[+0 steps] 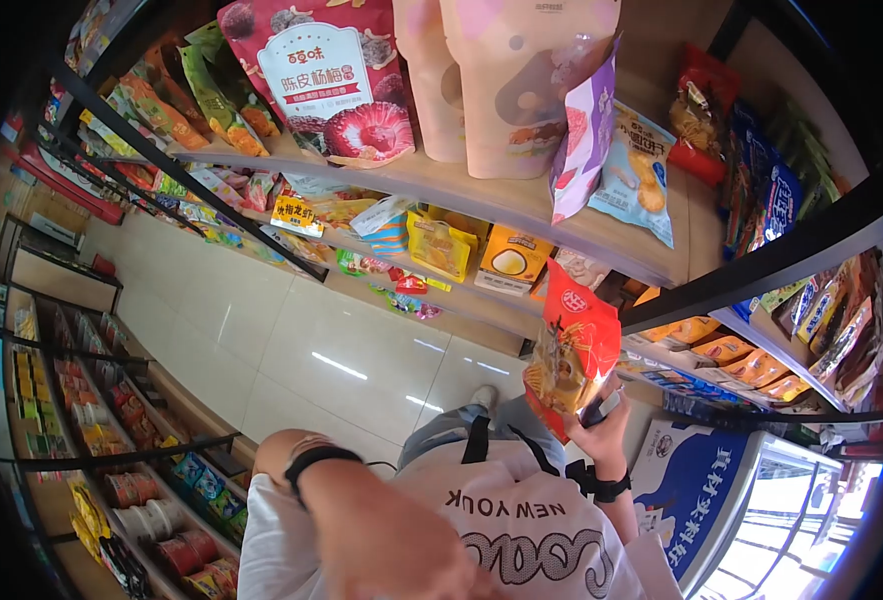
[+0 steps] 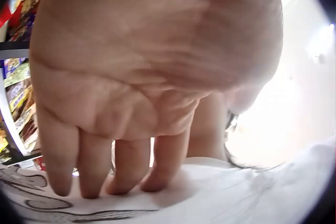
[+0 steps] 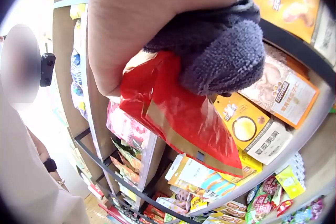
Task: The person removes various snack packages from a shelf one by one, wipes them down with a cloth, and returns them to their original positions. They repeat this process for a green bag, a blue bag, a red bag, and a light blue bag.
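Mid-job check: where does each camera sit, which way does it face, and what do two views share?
Head: on the head, looking forward and down at snack shelves; the left hand, right hand and white shirt show.
Left wrist: on that wrist, looking along the palm toward the shirt.
Right wrist: on that wrist, looking past the right hand at a red packet, dark cloth and shelves.
Shared: head and right wrist both show the red packet.

White shirt (image 1: 506,470), black NEW YOUK lettering (image 1: 506,504), black wrist straps (image 1: 611,489), blue jeans (image 1: 441,428), perhaps a pale shoe (image 1: 483,397)
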A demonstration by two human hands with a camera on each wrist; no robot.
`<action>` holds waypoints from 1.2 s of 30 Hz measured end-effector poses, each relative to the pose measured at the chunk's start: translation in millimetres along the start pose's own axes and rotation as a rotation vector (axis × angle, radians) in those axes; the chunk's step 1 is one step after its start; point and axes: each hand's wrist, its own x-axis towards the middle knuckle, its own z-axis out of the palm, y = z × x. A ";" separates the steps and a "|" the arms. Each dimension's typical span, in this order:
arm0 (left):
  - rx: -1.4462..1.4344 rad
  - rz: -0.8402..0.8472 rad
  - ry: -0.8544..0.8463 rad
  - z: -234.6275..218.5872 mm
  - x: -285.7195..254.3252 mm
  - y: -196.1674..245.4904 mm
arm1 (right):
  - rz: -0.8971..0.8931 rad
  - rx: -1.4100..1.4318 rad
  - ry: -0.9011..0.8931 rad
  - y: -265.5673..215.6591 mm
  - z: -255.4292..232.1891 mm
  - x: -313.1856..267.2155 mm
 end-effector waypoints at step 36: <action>0.277 -0.113 -0.037 17.2 47.8 8.5 | 0.054 0.005 -0.034 -0.2 -38.1 -27.7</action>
